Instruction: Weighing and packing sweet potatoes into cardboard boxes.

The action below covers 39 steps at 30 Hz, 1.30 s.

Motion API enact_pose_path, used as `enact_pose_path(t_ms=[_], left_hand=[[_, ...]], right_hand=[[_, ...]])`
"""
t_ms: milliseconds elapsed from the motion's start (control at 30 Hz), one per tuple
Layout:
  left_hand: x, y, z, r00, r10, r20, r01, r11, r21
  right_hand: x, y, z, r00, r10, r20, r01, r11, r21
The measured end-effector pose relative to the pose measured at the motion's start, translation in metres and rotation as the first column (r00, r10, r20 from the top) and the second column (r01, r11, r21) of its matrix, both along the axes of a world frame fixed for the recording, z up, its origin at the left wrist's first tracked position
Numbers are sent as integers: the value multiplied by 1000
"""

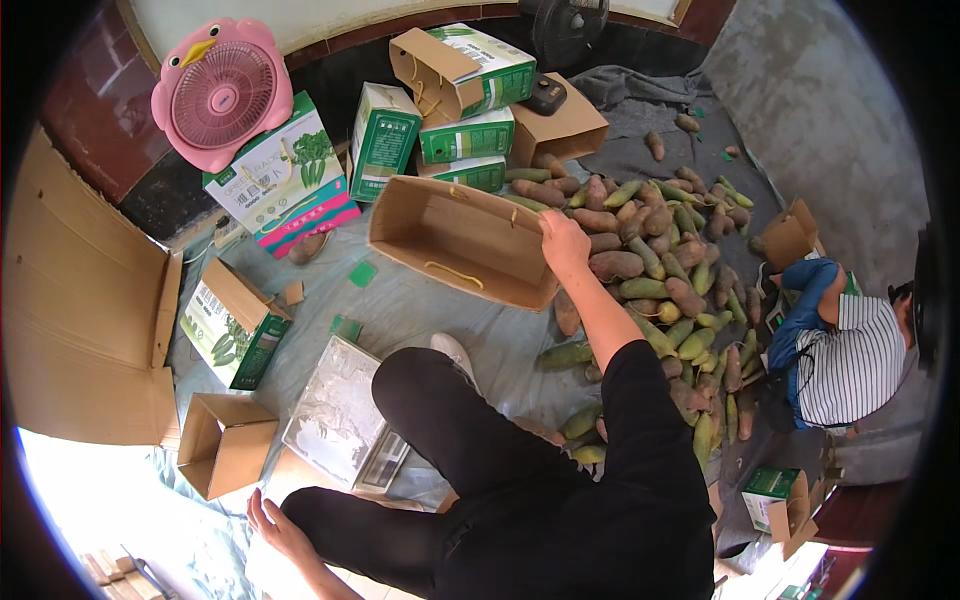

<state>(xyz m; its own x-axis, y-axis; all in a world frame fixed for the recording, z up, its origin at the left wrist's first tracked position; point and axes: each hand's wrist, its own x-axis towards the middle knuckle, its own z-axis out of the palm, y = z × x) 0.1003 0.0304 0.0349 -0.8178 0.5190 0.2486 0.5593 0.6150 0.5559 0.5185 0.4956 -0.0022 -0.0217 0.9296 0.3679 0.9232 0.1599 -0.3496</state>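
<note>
My right hand [566,246] grips the right end of an open, empty cardboard carton [460,225] with yellow cord handles. The carton is tilted, its opening facing me. Beside my left knee, my left hand [280,530] hangs with its fingers apart and holds nothing. Just right of the carton lies a large heap of long green radishes [640,262], many coated in brown soil. A scale [335,410] with a whitish, worn platform stands on the floor by my knees.
Green-and-white cartons [465,135] are stacked at the back. A pink fan [222,95] rests on another carton [270,170]. Two opened cartons, one printed [235,325] and one plain [228,445], sit at left. A co-worker [845,350] in a striped shirt crouches at right.
</note>
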Motion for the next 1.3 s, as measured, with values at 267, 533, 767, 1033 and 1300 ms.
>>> enact_pose_path(t_ms=[267, 533, 767, 1033, 1300], left_hand=[[-4, -10, -2, 999, -7, -43, 8, 1000, 17], [-11, -37, -4, 979, 19, -201, -20, 1000, -3], [-14, -62, 4, 945, 5, -328, -35, 996, -86], [43, 2, 34, 955, -274, -114, 245, 944, -221], [53, 53, 15, 925, -379, -14, 335, 835, -437]], right_hand=[[-91, 2, 74, 908, 401, -120, -371, 904, 214], [-237, -24, 100, 606, 790, -92, -790, 611, 49], [-339, -60, 35, 424, 893, -150, -873, 359, -329], [-344, -85, -6, 524, 851, -27, -760, 452, -468], [-257, -43, 35, 581, 748, -319, -810, 496, -312]])
